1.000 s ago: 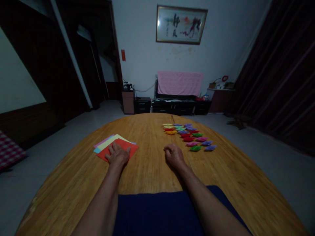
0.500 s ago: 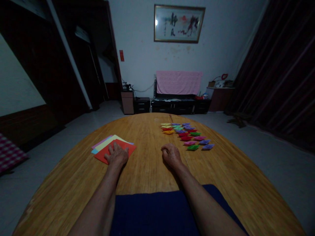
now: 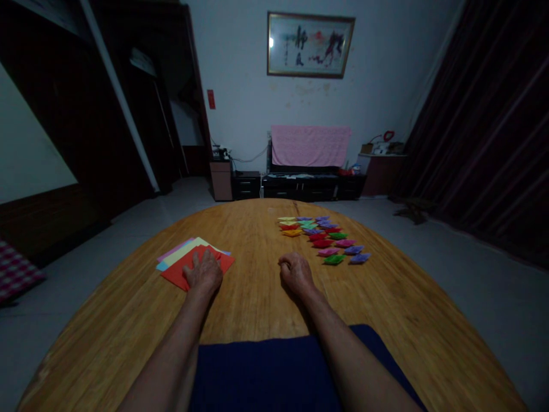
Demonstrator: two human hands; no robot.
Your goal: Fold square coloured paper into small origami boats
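On the wooden table (image 3: 257, 240), left hand (image 3: 204, 273) flat on red paper (image 3: 223, 263), corner pointing away, right hand (image 3: 295, 273) loosely curled, empty.

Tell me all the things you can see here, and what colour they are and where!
paper sheets: a small stack, red on top, with yellow, pink and blue edges showing, on the table's left
folded paper pieces: too many to count surely, red, green, purple, pink, yellow and orange, in rows on the table's right
table: one, round, brown wood
cloth: one, dark blue, at the near table edge
framed picture: one, on the far wall
pink cover: one, over a low dark cabinet
left hand: flat on the red sheet
right hand: loosely curled, holding nothing, on bare wood
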